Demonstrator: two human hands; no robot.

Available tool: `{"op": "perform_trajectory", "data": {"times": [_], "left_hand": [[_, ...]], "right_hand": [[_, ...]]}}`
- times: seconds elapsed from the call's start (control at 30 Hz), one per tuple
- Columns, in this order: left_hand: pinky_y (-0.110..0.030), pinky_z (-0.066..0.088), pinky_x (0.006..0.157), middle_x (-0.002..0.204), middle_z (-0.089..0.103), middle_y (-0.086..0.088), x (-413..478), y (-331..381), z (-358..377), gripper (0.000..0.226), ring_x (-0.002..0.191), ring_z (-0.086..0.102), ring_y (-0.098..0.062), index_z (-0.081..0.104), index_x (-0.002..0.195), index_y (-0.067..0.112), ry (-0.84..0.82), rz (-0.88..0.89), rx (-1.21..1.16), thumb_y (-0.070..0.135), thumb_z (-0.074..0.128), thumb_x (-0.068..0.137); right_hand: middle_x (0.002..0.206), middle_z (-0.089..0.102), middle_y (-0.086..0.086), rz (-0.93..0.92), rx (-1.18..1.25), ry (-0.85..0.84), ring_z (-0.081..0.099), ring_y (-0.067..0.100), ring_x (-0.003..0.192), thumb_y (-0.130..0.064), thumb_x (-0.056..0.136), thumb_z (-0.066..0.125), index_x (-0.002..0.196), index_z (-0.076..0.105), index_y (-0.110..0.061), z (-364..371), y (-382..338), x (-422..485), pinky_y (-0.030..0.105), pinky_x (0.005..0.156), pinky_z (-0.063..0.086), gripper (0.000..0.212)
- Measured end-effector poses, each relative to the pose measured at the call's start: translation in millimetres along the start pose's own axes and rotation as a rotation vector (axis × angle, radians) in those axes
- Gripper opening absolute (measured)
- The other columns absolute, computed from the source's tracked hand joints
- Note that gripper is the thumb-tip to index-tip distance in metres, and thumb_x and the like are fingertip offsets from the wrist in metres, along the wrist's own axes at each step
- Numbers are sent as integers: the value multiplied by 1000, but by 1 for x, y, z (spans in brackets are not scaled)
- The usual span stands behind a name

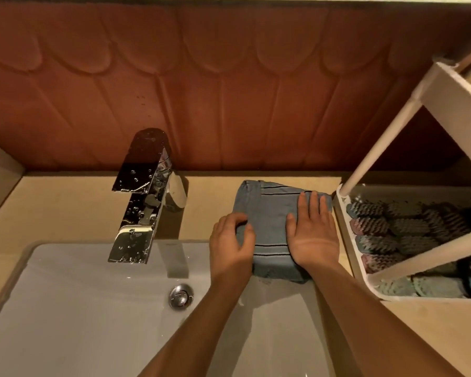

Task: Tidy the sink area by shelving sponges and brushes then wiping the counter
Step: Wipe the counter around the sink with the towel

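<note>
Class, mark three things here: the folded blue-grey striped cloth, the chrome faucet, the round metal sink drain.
Folded blue-grey striped cloth [269, 227]: head view, its uncovered middle.
Chrome faucet [140, 210]: head view, its droplet-covered body.
Round metal sink drain [180, 296]: head view, plug centre.

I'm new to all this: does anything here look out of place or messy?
Nothing serious. The folded cloth lies partly over the sink's back corner instead of squarely on the counter, and water drops speckle the faucet.

Cloth [269, 221] between faucet [144, 197] and rack [348, 240]
</note>
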State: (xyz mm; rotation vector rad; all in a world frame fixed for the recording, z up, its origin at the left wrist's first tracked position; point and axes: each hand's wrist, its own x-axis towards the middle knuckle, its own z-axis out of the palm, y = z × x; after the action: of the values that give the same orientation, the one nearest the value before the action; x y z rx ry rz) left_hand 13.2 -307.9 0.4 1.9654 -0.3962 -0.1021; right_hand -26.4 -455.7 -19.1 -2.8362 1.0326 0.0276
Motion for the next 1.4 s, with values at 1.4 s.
{"op": "perform_trajectory", "data": {"times": [1.4], "left_hand": [[-43,51,91,108,62,-13,-196,61,-28,18,100,62,-29,52,105,12,-353,-673,-229,19,57,90]], "right_hand": [[158,-5,0,-310,104,-100,-16,7,139,-53,81,-7,149,-1,-19,-4,99,-195,28,115,-5,76]]}}
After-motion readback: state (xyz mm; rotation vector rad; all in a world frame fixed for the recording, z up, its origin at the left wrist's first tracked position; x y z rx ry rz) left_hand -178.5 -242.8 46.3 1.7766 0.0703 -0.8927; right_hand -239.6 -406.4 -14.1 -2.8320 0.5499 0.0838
